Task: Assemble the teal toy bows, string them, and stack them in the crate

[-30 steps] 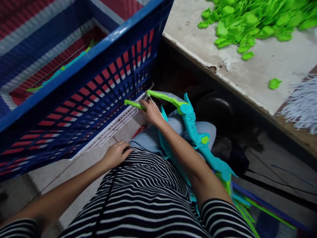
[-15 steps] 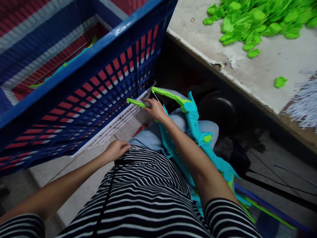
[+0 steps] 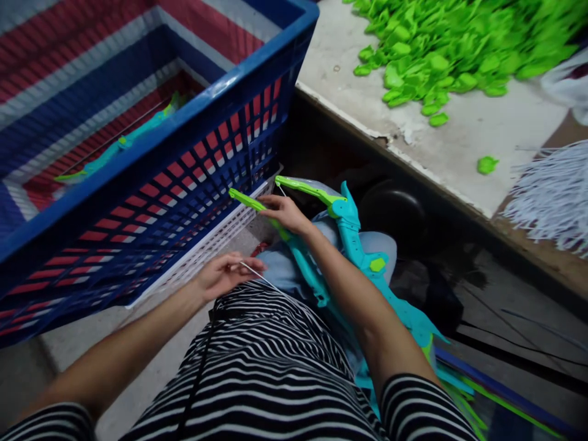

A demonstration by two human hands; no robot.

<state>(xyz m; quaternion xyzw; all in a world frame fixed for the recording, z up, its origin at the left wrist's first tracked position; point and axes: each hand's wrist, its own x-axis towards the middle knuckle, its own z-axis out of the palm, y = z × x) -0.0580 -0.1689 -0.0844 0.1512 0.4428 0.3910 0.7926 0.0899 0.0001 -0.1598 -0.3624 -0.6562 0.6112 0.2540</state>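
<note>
My right hand [image 3: 289, 213] is closed around the green end of a turquoise-and-green toy bow limb [image 3: 248, 199] above my lap. Between the thumb and fingers of my left hand [image 3: 229, 274] is a thin white cord [image 3: 260, 274], which runs right across my striped shirt; its far end is hidden. A second toy bow [image 3: 356, 239], turquoise with green tip and green hexagonal piece, lies along my right thigh, partly behind my right forearm. A short length of white string shows near that bow's green tip.
At left stands a blue plastic crate [image 3: 209, 131] lined with striped cloth, with another toy bow [image 3: 131, 139] inside. On the worktable [image 3: 353, 110] lie a heap of green plastic pieces [image 3: 441, 55] and a bundle of white cords [image 3: 551, 190]. More bows show at lower right.
My left hand has lifted slightly from my waist, and the white cord now shows in its fingers. My right hand stays at the green limb, with its grip slightly shifted.
</note>
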